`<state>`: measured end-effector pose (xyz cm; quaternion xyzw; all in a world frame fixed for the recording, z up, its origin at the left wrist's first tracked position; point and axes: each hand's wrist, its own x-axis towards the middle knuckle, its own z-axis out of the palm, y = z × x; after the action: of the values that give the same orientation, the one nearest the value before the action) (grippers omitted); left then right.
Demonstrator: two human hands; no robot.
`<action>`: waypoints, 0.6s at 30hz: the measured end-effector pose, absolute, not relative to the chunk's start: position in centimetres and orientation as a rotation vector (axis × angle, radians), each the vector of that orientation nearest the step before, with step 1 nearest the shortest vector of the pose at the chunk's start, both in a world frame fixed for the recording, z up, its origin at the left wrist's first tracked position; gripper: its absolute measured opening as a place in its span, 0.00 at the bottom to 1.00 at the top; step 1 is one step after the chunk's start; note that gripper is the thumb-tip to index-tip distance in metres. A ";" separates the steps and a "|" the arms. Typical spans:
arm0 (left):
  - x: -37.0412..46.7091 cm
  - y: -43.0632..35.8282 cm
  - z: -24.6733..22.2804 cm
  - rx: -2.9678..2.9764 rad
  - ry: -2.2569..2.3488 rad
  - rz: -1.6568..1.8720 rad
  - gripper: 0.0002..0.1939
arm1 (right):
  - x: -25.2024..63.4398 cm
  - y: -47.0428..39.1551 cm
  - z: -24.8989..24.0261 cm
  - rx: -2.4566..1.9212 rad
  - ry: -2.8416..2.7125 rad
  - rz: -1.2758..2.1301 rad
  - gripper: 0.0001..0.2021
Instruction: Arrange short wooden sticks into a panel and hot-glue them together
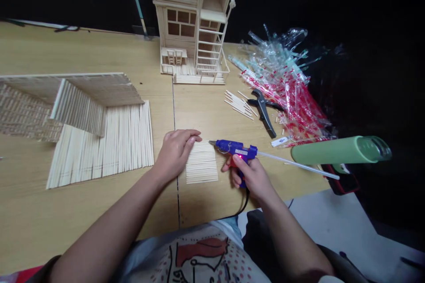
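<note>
My left hand (177, 148) rests on the left edge of a small panel of glued wooden sticks (201, 168), fingers curled over its top corner. In my right hand (249, 175) is a blue hot glue gun (236, 150) with a red light on; its nozzle points left at the panel's top right corner. A clear glue stick (299, 165) juts out of the gun's back toward the right. The gun's black cord (244, 205) hangs down off the table edge.
A tall stick-built model house (194, 22) stands at the back. Large stick panels (99, 141) lie on the left. Loose sticks (238, 104), black cutters (264, 112), a heap of clear wrappers (285, 84) and a green bottle (338, 151) sit on the right of the wooden table (206, 115).
</note>
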<state>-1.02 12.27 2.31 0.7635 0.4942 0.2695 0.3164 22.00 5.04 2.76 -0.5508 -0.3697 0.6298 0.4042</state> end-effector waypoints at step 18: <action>-1.0 12.3 2.2 1.996 1.289 0.741 0.16 | 22.4 5.2 2.6 -1.563 -1.135 1.497 0.23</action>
<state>-1.01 12.29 2.17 0.7597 0.4907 0.2819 0.3205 22.39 5.24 2.56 -0.6009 -0.4367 0.5756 0.3420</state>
